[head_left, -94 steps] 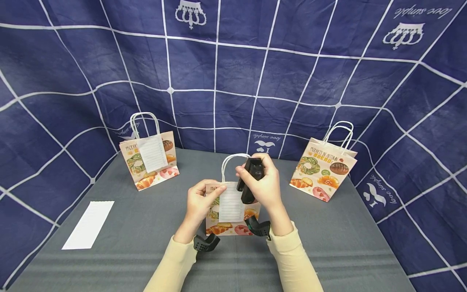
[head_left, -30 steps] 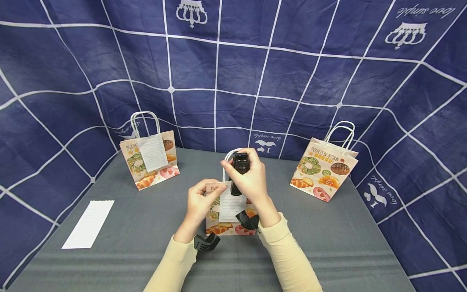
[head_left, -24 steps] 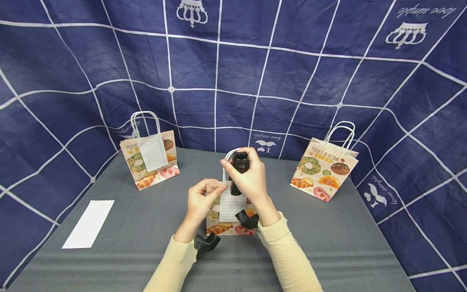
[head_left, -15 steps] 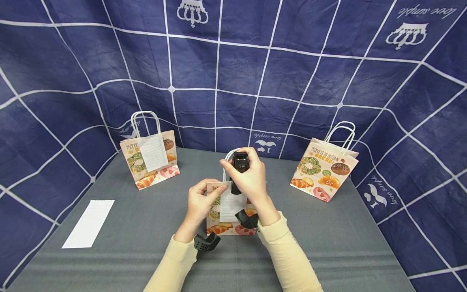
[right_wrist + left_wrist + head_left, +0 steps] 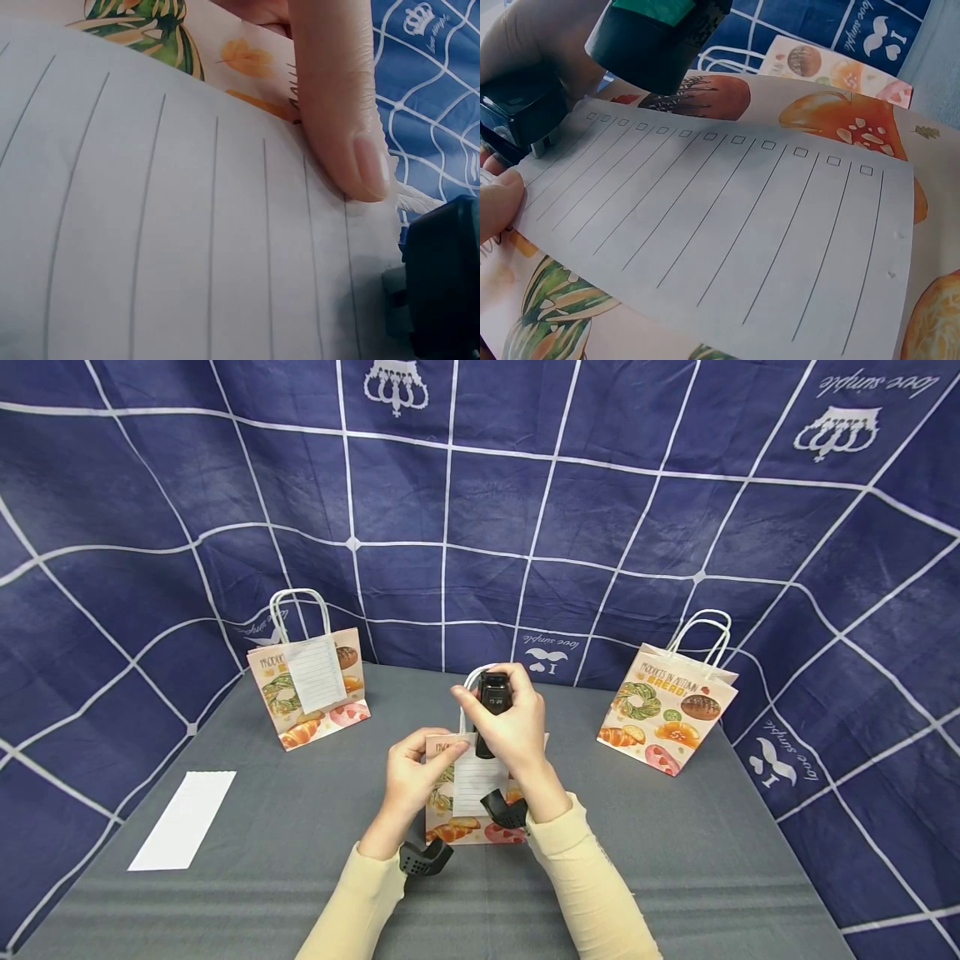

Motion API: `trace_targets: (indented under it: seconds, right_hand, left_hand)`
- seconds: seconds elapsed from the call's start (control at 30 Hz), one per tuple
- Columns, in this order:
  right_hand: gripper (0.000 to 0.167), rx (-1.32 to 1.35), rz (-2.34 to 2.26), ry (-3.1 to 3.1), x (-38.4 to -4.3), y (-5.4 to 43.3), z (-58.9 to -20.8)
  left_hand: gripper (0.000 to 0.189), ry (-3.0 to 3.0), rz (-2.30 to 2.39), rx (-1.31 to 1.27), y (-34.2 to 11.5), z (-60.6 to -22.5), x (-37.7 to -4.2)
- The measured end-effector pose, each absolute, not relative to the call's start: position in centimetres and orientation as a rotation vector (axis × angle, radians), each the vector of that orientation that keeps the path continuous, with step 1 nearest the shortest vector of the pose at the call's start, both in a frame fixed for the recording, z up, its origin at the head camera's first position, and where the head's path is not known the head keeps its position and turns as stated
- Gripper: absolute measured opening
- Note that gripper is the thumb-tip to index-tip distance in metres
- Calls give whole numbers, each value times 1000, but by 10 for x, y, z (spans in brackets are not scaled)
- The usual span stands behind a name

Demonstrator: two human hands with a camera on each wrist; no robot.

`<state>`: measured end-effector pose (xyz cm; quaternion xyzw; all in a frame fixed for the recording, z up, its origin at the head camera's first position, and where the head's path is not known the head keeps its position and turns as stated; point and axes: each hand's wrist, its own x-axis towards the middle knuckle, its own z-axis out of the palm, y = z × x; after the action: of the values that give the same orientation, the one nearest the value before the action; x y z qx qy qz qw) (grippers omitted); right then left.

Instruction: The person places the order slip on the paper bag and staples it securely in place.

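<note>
My left hand (image 5: 411, 768) pinches the top edge of a paper bag (image 5: 438, 832) printed with breads, together with a lined white paper slip (image 5: 471, 789) lying against its front. The thumb presses the slip's top end. In my right hand (image 5: 517, 727) is a black stapler (image 5: 493, 697), gripped upright between thumb and fingers. In the left wrist view the stapler (image 5: 526, 112) has its end at the slip's top edge, close to the left thumb (image 5: 501, 202). The bag's white handles (image 5: 467, 697) rise behind the stapler, partly hidden by the right hand.
A similar bag (image 5: 270, 702) with a lined slip (image 5: 315, 672) on its front stands back left. Another bag (image 5: 667, 702) without a slip stands back right. A loose white slip (image 5: 182, 820) lies on the grey table (image 5: 300, 827) at left. A blue curtain (image 5: 480, 502) hangs behind.
Since the earliest frame, my right hand has moved left with the stapler, to the slip's top edge beside the left thumb. Over the last second both hands are almost still.
</note>
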<state>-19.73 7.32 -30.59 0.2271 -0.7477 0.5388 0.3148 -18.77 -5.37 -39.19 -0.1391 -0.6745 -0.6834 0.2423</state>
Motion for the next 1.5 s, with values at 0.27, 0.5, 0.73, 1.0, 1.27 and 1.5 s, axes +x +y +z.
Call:
trace_targets:
  seconds: [0.27,0.5,0.73,1.0,1.27,1.5]
  right_hand:
    - [35,622,1395,-1924,-199,73,-308]
    - [35,643,1383,-1908,-201,73,-310]
    - [35,659,1365,-1905,-202,73,-310]
    - [35,640,1361,-1912,-201,73,-310]
    - [34,643,1372,-1907,-200,74,-310]
    - [36,666,1367,-1904,-200,74,-310]
  left_hand:
    - [14,-1882,-1897,-393,-57,-393,-189]
    - [23,-1915,-1954,-448,-61,-391,-190]
    - [39,-1909,-2099,-526,-61,-397,-195]
    - [43,-1885,-2095,-547,-58,-412,-210]
    - [42,-1924,-2048,-577,-57,-407,-212]
    - [38,-1926,-2087,-625,-57,-403,-213]
